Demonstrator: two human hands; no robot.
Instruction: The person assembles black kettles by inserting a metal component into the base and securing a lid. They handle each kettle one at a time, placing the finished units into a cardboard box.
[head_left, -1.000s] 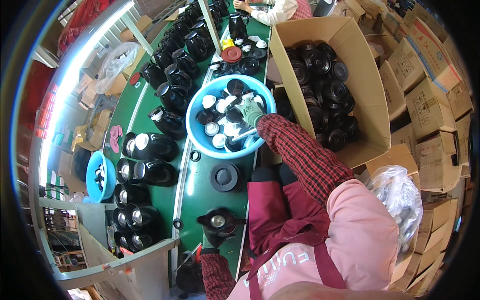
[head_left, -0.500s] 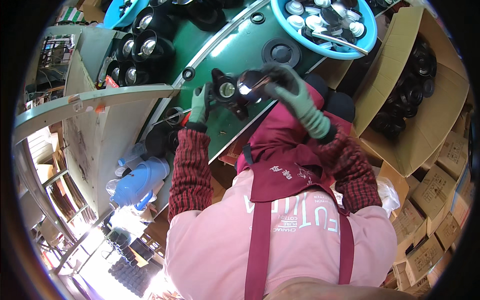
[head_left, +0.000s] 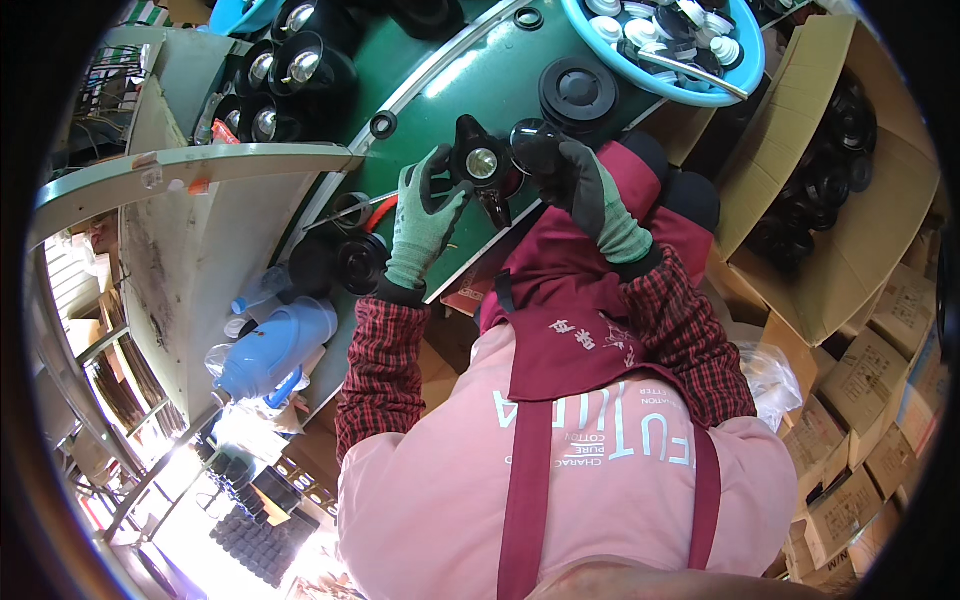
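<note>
My left hand (head_left: 425, 215), in a green and dark glove, has its thumb and fingers spread apart at the left side of a black pot-like vessel (head_left: 483, 190). That vessel has a pointed spout, a handle-like part and a shiny silvery opening. It is over the green table; whether the fingertips touch it I cannot tell. My right hand (head_left: 597, 200), gloved alike, is closed on the edge of a glossy dark round lid (head_left: 536, 147). The lid is held tilted just right of the vessel, and its far side is hidden.
Black round discs (head_left: 578, 90) lie stacked on the green table (head_left: 440, 110). A blue basin (head_left: 755, 60) of white and black caps stands beyond. Black vessels (head_left: 305, 65) cluster at the far left, near a metal rail (head_left: 250, 157). An open carton (head_left: 800, 285) holds black parts at right.
My left hand has gone from gripping the vessel's side to spread fingers. The vessel has shifted slightly right and away from me. The dark lid has turned and moved a little right.
</note>
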